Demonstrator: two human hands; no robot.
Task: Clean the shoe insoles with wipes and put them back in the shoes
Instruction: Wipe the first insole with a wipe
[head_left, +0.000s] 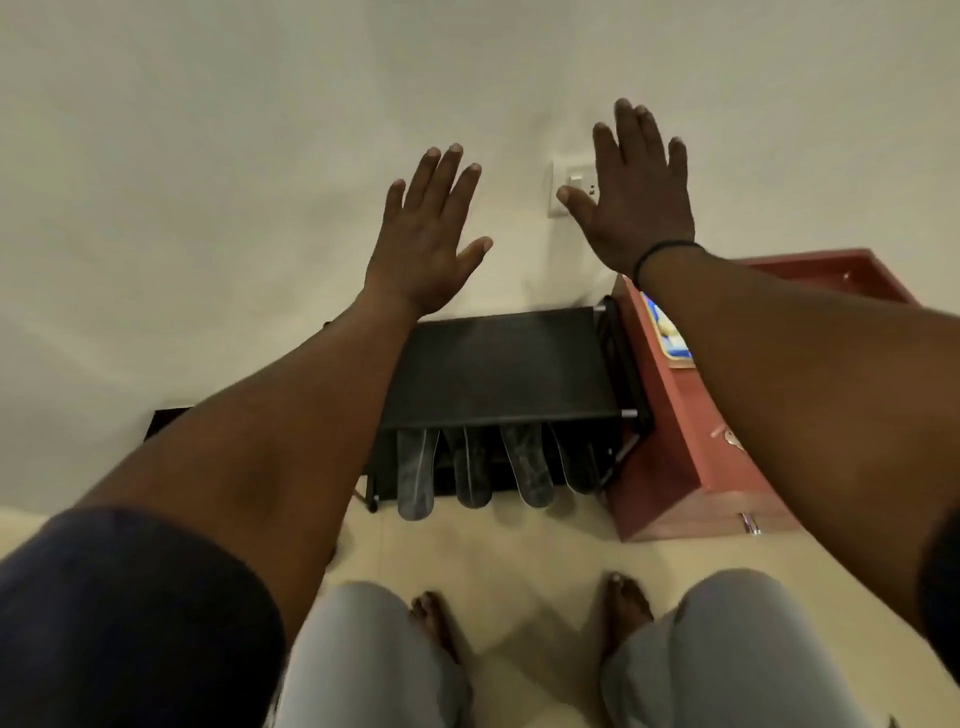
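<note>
Black rack (498, 358) at frame centre against the wall; four insoles (415, 475) hang under its front edge, long axes running up-down the frame, rounded ends toward me; my left hand (423, 244) and right hand (636, 202) raised above, fingers spread, holding nothing.

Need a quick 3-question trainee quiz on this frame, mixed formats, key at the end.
1. True or false: the left hand is gripping an insole.
2. How many insoles stick out from under the black shoe rack?
3. What stands right beside the rack on the person's right? A) a red cabinet B) a blue bucket C) a white chair

Key:
1. False. Both the left hand and the right hand are raised with fingers spread and hold nothing.
2. Four, side by side at the rack's front edge.
3. A, the red cabinet.
</note>
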